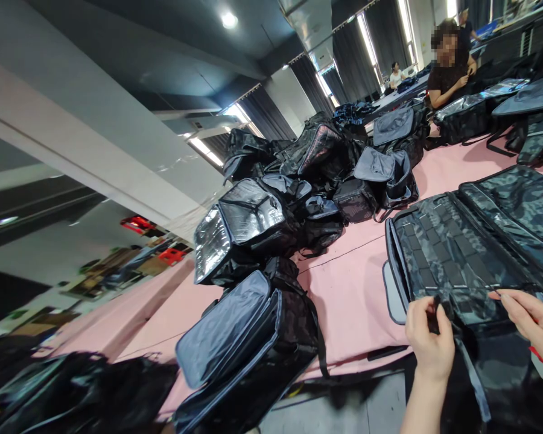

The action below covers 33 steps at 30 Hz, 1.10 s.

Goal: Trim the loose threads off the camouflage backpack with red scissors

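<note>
A dark camouflage backpack [443, 247] with rows of webbing lies opened out at the right, its grey-lined edge showing on the left side. My left hand [429, 331] is at its near edge, thumb and fingers pinched on a small dark piece too hidden to name. My right hand [531, 322] is a little further right, over the same backpack. Its thumb and forefinger pinch the end of a thin dark strip, perhaps a cord or zipper pull. A grey-edged strap [473, 377] hangs down below my left hand.
The table has a pink cover [344, 289]. An open grey-lined backpack [253, 349] stands left of my hands. Behind it are a silver-lined bag [253, 214] and a heap of dark bags [317, 144]. A person [450, 72] is at the far side, with others beyond.
</note>
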Tool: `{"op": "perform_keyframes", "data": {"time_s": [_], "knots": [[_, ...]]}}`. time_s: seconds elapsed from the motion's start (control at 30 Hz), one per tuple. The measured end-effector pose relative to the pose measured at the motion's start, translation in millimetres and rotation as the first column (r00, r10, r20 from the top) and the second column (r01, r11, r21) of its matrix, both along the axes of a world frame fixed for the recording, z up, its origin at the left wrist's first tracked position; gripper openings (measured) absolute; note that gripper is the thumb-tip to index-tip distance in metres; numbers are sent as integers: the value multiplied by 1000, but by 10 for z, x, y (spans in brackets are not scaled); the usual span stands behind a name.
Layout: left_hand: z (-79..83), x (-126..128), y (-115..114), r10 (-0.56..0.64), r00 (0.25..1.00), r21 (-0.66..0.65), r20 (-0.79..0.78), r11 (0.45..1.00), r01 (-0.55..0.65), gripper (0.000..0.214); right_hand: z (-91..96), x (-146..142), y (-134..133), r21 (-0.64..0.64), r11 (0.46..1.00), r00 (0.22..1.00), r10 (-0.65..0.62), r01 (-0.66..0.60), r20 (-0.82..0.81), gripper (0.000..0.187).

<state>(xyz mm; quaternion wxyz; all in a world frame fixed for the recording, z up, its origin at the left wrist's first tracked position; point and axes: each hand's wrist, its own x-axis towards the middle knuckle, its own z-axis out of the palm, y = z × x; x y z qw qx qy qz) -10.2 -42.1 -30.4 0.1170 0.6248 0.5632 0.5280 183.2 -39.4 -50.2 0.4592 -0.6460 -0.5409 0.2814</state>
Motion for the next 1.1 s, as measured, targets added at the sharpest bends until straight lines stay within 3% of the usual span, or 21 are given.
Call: {"op": "perform_keyframes", "data": {"time_s": [0.13, 0.3, 0.43, 0.57, 0.87, 1.1], "knots": [[70, 8, -44, -74, 996, -284, -45, 957, 58, 23, 9, 9, -36, -110, 992, 997, 53, -59, -61, 55], [152, 48, -45, -99, 981, -376, -165, 926, 31, 10, 38, -45, -133, -163, 982, 992, 105, -93, 68, 57], [161, 128, -10, -60, 980, -370, -187, 929, -14, 4, 29, -114, -181, -132, 987, 983, 106, -87, 147, 58], [119, 210, -9, 14, 989, -346, -144, 936, -63, 11, -21, -152, -213, -42, 993, 966, 121, -114, 229, 54], [2, 260, -50, 47, 972, -181, -230, 979, -90, 19, -160, -196, -247, 102, 985, 926, 94, -140, 366, 45], [-53, 283, -51, 80, 948, -88, -307, 990, -112, 22, -105, -246, -260, 173, 976, 893, 39, -130, 449, 40]]}}
